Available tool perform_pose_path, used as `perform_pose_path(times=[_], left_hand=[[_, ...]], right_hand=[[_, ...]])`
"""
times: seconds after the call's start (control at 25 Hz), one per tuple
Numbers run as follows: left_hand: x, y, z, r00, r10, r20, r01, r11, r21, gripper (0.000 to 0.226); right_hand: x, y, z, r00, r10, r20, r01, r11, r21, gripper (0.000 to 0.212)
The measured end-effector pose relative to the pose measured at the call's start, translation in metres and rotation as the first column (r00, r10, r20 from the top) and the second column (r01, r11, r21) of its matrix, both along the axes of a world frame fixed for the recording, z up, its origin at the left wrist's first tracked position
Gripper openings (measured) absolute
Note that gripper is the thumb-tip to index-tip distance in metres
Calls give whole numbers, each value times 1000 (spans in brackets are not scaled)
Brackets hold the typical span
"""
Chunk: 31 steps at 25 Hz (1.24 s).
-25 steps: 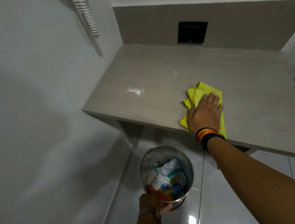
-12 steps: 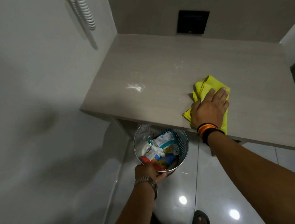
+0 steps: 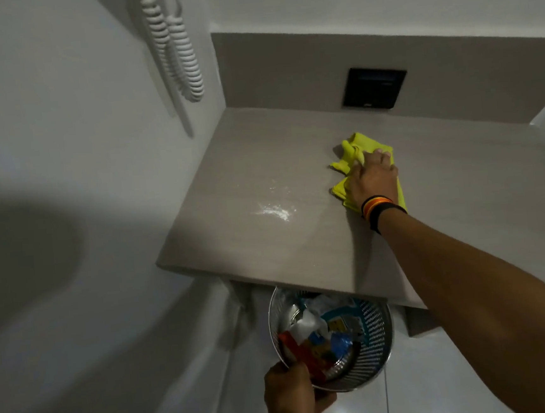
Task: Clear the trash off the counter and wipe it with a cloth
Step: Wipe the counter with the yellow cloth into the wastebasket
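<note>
Right hand (image 3: 372, 181) pressed flat, fingers spread, on cloth (image 3: 355, 148) atop bench (image 3: 251, 241): soft, light, bunches easily; palm it mid-fold.

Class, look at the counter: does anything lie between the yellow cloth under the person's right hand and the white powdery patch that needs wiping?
Nothing visible does. The right hand presses the yellow cloth flat on the counter, and only bare counter surface lies between it and the white powdery patch to its left.
</note>
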State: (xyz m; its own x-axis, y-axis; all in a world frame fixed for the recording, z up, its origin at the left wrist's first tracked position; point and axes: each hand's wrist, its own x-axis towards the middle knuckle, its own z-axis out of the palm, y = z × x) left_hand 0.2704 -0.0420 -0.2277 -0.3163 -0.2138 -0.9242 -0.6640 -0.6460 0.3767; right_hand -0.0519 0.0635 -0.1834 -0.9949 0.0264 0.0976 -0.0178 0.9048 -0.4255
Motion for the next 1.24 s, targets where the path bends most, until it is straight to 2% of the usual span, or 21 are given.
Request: perform_pose_path(times=[0.2, 0.4, 0.44, 0.48, 0.56, 0.6, 0.64, 0.68, 0.8, 0.96, 1.16, 1.24], left_hand=[[3, -20, -5, 1000, 19, 2, -18, 997, -70, 30], [12, -35, -6, 995, 98, 9, -97, 990, -104, 30], [14, -38, -5, 994, 108, 15, -106, 988, -110, 29], [15, -41, -4, 993, 118, 13, -116, 988, -104, 28], [17, -49, -1, 991, 135, -1, -135, 986, -95, 26], [16, -53, -2, 990, 139, 1, -138, 986, -96, 26], [15, -57, -5, 990, 141, 10, -140, 985, -101, 26], [14, -60, -7, 988, 151, 19, -148, 984, -102, 27], [12, -70, -8, 986, 167, 25, -164, 983, -87, 28], [10, -81, -10, 985, 170, 9, -168, 980, -103, 27], [13, -80, -3, 985, 170, -19, -171, 980, -107, 22], [18, -75, 5, 981, 192, -22, -193, 976, -103, 25]], right_hand=[[38, -68, 5, 934, 355, 40, -344, 923, -172, 51], [96, -137, 2, 825, 560, 70, -515, 798, -313, 52], [105, -144, 1, 837, 543, 67, -485, 792, -370, 52], [109, -147, 1, 885, 464, 35, -401, 797, -452, 53], [107, -139, 1, 991, 131, -33, -124, 792, -597, 54], [102, -134, 0, 999, -20, -50, -14, 796, -605, 54], [95, -131, -2, 994, -83, -68, 31, 830, -558, 53], [88, -132, -3, 995, -61, -74, 17, 871, -492, 51], [66, -155, -1, 981, 191, -37, -191, 910, -369, 46], [56, -174, 4, 824, 567, 24, -550, 808, -214, 49], [115, -151, 6, 627, 778, 53, -748, 619, -240, 48], [140, -134, 4, 592, 801, 90, -762, 593, -260, 47]])
